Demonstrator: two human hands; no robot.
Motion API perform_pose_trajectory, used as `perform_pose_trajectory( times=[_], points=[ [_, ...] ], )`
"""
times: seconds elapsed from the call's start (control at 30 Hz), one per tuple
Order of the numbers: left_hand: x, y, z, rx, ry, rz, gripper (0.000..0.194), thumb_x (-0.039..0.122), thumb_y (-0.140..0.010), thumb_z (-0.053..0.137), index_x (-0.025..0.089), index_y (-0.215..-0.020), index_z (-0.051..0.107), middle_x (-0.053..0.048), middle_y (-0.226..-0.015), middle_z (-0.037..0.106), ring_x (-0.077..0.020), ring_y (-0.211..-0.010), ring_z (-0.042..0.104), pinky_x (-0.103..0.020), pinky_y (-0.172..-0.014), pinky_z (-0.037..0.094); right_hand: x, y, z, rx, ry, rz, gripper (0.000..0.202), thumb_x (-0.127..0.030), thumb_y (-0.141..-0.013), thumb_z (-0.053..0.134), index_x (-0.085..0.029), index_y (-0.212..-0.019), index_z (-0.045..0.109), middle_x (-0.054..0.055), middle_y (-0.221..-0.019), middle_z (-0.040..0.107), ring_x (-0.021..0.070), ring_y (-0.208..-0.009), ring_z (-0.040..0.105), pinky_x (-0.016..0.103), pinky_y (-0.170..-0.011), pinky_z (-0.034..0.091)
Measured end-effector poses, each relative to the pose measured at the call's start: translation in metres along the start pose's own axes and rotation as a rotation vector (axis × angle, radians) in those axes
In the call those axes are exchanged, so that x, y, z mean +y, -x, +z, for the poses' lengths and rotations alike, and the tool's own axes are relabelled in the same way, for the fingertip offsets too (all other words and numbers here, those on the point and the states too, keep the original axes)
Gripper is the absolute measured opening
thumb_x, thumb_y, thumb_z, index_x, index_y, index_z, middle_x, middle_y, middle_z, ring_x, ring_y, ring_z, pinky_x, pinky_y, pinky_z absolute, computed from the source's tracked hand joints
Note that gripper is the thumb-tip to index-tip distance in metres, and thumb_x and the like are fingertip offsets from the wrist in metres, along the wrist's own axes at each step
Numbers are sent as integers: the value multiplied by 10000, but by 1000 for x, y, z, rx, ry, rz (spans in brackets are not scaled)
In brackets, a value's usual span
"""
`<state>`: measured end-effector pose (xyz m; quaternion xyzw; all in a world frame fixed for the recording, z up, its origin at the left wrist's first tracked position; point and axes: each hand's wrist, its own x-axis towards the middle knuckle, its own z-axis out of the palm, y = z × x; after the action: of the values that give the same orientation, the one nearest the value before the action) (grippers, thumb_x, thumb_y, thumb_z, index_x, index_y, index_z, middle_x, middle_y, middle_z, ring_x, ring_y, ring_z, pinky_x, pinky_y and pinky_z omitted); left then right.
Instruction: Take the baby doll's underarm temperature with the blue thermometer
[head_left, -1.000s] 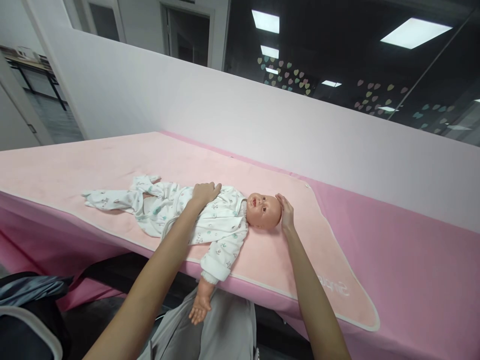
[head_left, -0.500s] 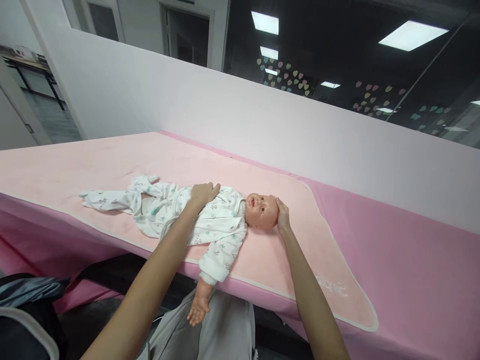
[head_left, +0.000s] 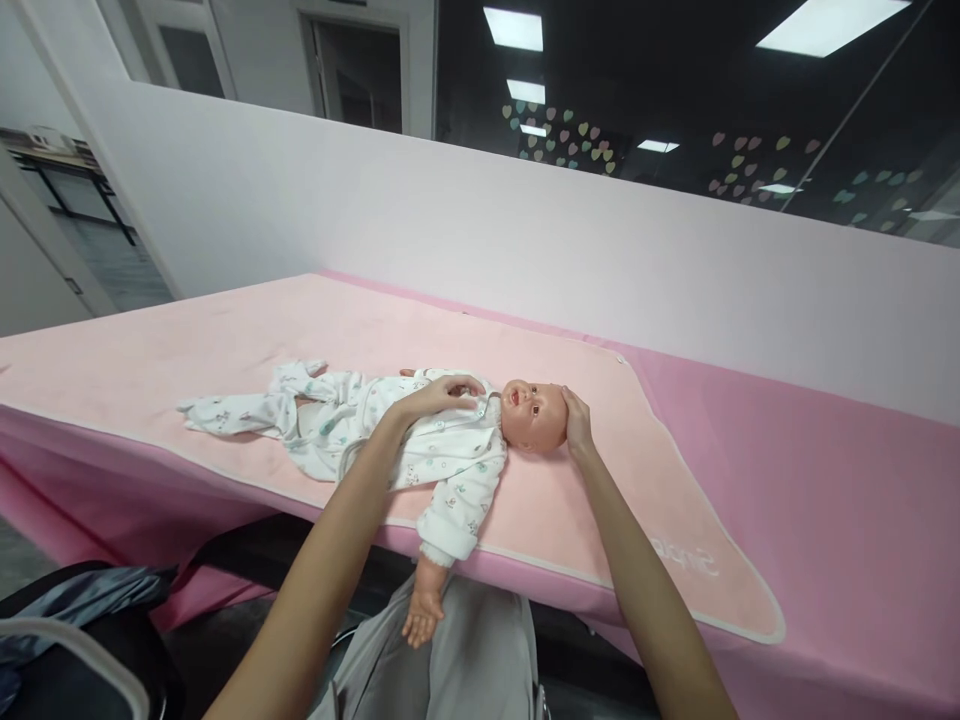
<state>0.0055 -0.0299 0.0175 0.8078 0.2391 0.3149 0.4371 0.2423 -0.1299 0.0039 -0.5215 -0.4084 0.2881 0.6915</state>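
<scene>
Across a peach mat with white piping (head_left: 637, 440), spread over a pink-covered worktop (head_left: 847, 500), a baby doll in a white printed cotton suit (head_left: 450, 455) lies on its back, its bald plastic head (head_left: 534, 416) toward the person's right. The right hand (head_left: 577, 418) curves against the crown, fingers bent to its shape rather than closed around it. The left hand (head_left: 442, 398) is over the upper chest, its fingers half curled and slightly parted; they seem to have hold of nothing, and whether they touch the cloth cannot be told.

Good handling here probably depends on a steady head: the right palm should support the crown lightly, without tipping the chin toward the chest. For the left, relaxed, flattened fingers would spread pressure better than digging fingertips. The doll's near plastic forearm (head_left: 425, 600) hangs past the worktop's front edge, in front of the person's grey trousers (head_left: 480, 650); it could catch and twist the body, so bringing it back onto the mat would be safer.
</scene>
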Motion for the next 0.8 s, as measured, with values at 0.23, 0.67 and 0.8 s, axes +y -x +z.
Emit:
perform_pose_trajectory(
  times=[0.23,0.67,0.8],
  points=[
    [-7,2,1,348,329,-231,339,392,-532,791,144,-749,711,-45,-705,662,-196,-748,584,-288,-712,425,-16,9,-2,282,554,-409,329,-337,-779,480,-158,-1012,629,104,-1104,636,224,-1065,541,396,-988,353],
    [-8,6,-5,520,566,-261,379,477,-602,735,110,-667,665,-83,-716,680,-194,-706,604,-308,-737,451,-44,6,134,-577,1597,-629,305,-70,-827,420,-91,-986,680,203,-1180,589,324,-1222,429,563,-1036,179],
    [-11,3,-7,508,531,-245,414,500,-587,731,110,-721,691,-85,-711,679,-196,-693,603,-301,-677,442,-53,3,136,-568,1599,-525,244,-60,-786,501,-107,-942,683,172,-962,686,290,-1052,571,515,-1020,224]
  ],
)
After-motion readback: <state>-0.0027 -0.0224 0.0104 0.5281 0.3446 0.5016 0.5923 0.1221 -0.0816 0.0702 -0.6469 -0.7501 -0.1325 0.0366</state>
